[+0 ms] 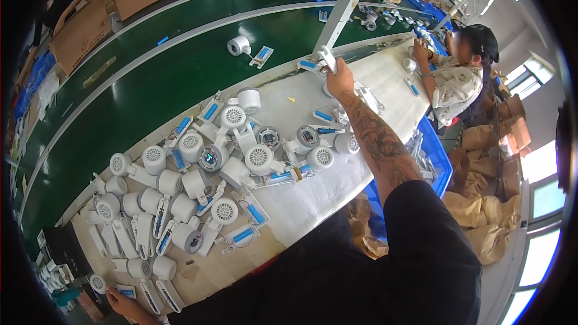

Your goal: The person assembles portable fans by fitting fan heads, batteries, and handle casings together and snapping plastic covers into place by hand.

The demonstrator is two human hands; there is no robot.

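My right hand [341, 79] is stretched out to the far edge of the bench, its fingers closed round a white plastic handle piece [327, 58]. Down at the lower left, my left hand [122, 304] grips a small white handheld fan [97, 283] with a round grille, and a blue battery shows beside the fingers. Between the hands lies a heap of similar white fans [191, 142]. Many have handles open, with blue batteries [254, 213] and thin wires showing. A few heads lack a grille, and circuit boards [210, 157] show inside.
Beyond the bench [301, 204] runs a green conveyor [150, 78] carrying a loose fan head [238, 45]. A metal post [343, 9] rises at the bench's far edge. A blue bin [436, 156] of white parts stands under my right arm. A co-worker [460, 78] works at the right.
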